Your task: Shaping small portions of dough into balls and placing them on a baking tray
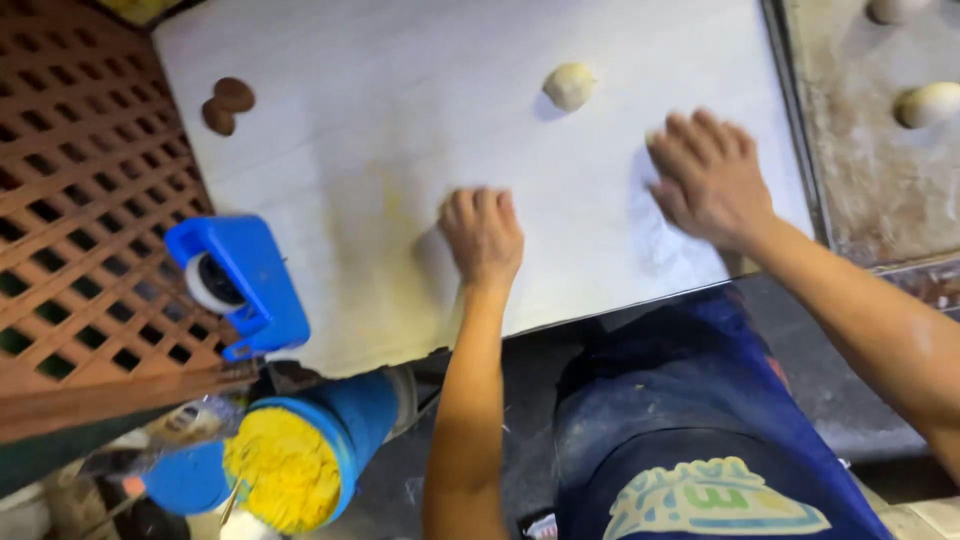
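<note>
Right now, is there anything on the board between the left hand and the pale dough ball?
No. In the head view, only bare white board lies between the left hand and the pale dough ball; nothing sits on that stretch.

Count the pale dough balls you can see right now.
3: one dough ball on the white board, beyond the hands; two on the floured tray at right. Palms may hide more.

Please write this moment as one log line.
left hand: palm down on white board | right hand: flat on board | dough ball: untouched
</note>
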